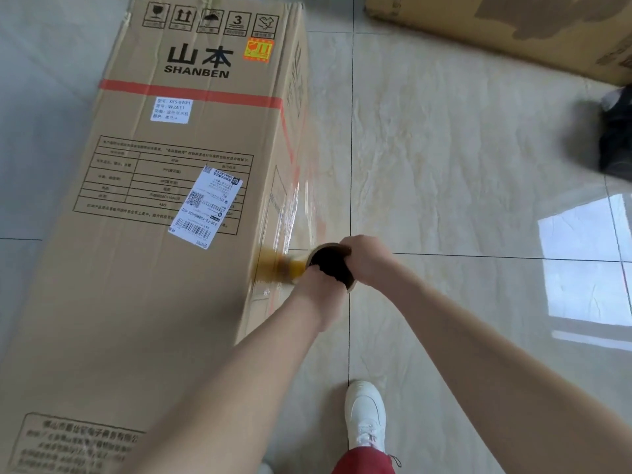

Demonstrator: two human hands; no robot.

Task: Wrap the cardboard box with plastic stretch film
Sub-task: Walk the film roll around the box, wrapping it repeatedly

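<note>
A long brown cardboard box (143, 206) printed SHANBEN lies on the tiled floor, filling the left of the head view. Both my hands grip a stretch film roll (331, 265) with a dark hollow core, held upright beside the box's right side. My left hand (316, 285) clasps the near rim and my right hand (367, 258) the far rim. Clear film (290, 213) stretches from the roll onto the box's right face, shiny and blurred with motion.
A second cardboard box (513, 32) lies at the top right. A dark blurred object (615, 138) sits at the right edge. My white shoe (366, 415) stands on the glossy beige tiles (461, 172) just right of the box.
</note>
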